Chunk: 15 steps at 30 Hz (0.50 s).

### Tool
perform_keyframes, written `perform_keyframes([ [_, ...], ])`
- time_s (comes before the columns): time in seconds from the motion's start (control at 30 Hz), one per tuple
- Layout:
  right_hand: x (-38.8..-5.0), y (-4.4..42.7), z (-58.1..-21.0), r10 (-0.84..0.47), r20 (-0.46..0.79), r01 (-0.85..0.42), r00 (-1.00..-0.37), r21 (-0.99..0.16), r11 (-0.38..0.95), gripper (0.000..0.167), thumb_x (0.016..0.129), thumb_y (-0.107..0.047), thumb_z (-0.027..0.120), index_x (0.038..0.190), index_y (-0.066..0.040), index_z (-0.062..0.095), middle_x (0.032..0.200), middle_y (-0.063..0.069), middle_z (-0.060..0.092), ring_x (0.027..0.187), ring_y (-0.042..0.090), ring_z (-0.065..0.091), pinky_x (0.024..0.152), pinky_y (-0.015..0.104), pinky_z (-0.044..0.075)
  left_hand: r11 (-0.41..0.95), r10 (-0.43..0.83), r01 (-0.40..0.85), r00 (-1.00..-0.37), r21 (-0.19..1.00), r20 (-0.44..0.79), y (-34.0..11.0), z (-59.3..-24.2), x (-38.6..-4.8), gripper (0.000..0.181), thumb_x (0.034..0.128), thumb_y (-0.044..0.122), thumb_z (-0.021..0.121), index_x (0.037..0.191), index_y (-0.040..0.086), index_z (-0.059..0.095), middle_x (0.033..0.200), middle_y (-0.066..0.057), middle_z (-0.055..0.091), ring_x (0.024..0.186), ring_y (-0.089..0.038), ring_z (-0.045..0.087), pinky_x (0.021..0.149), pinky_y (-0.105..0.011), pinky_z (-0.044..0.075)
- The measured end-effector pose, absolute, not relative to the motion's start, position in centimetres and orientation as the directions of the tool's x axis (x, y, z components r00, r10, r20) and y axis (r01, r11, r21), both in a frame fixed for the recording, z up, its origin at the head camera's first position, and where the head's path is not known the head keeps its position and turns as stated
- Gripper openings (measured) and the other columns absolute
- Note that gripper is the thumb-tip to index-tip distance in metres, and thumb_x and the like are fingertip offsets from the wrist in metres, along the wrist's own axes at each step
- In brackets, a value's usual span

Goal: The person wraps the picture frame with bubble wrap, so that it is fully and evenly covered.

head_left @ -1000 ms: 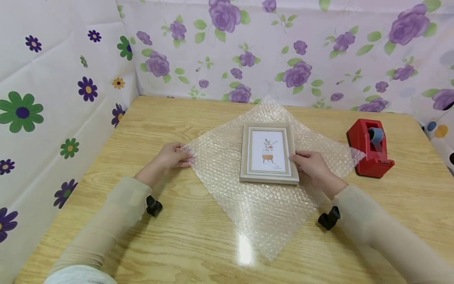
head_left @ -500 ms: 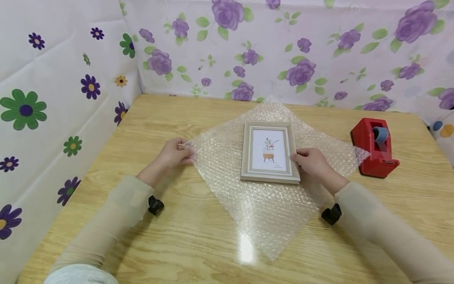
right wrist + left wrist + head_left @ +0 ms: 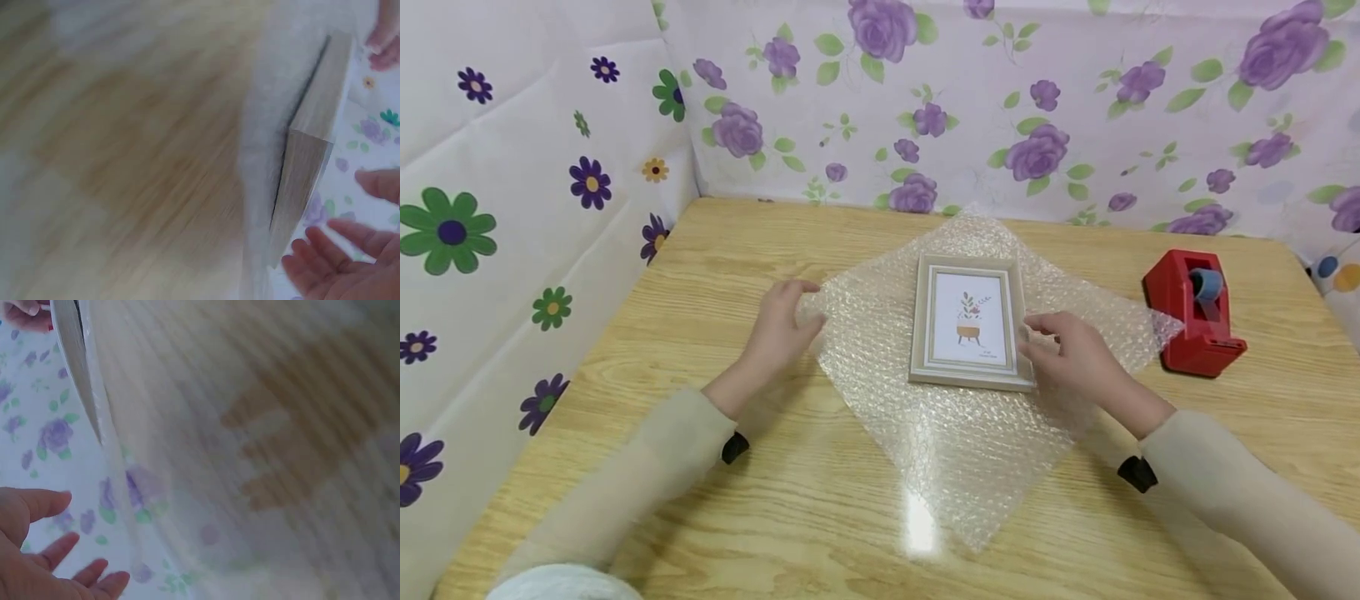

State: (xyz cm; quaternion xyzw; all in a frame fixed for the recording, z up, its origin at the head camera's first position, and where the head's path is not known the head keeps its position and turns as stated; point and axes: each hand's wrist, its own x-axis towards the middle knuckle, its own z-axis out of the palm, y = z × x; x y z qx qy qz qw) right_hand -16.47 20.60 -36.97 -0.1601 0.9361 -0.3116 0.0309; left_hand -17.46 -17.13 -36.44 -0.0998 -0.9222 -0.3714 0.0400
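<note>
The fingers of the left hand (image 3: 778, 333) are spread, thumb well apart from the rest, around the left corner of the bubble wrap (image 3: 872, 333) at centre-left of the head view. They pinch nothing that shows; whether a fingertip (image 3: 114, 582) touches the film, I cannot tell. The gap probably suits a thin, limp corner, easiest to take with thumb on one side and fingers on the other.

Right of centre, the right hand (image 3: 1071, 350) also has its thumb and fingers apart, just beside the right edge of the picture frame (image 3: 970, 321). Its fingers grip nothing visible, and contact with that edge is unclear. A rigid edge likely allows small, light nudges, so a loose hand seems enough there.

The picture frame lies face up in the middle of the head view, within the diamond of wrap. Set so, its sides run across the corners of the sheet, leaving a flap of film free on each side; its weight probably also keeps the springy sheet down.

At the right of the view, the wrap's right tip meets the red tape dispenser (image 3: 1206, 337), which stands near the working hands, presumably for easy reach. The wooden table (image 3: 805, 483) bears everything, its smooth top likely letting the film slide, and flowered cloth (image 3: 955, 100) hangs behind at the top
</note>
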Motion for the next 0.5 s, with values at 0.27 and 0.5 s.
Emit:
perform_keyframes([
  [0.27,-14.2,21.3,-37.2,-0.507,0.216,-0.545,-0.834,-0.465,0.698,0.040,0.083,-0.010,0.071,0.119,0.004,0.060,0.116,0.022,0.061,0.110,0.039,0.055,0.092,0.056,0.046,0.576,0.399,0.339,-0.911,0.744,0.106,-14.8,-36.4,-15.4,0.042,0.0855,0.011,0.068,0.122,-0.004,0.054,0.126,-0.019,0.057,0.118,-0.035,0.053,0.100,-0.043,0.048],
  [0.5,-12.4,22.3,-37.5,-0.627,0.162,-0.631,-0.762,-0.405,0.662,0.039,0.083,-0.011,0.071,0.121,-0.005,0.062,0.122,0.012,0.059,0.114,0.030,0.053,0.093,0.052,0.048,0.453,0.593,0.367,-0.805,0.813,0.033,-13.4,-36.7,-14.2,0.042,0.0853,0.013,0.070,0.123,-0.001,0.056,0.126,-0.016,0.059,0.117,-0.032,0.054,0.096,-0.042,0.050],
])
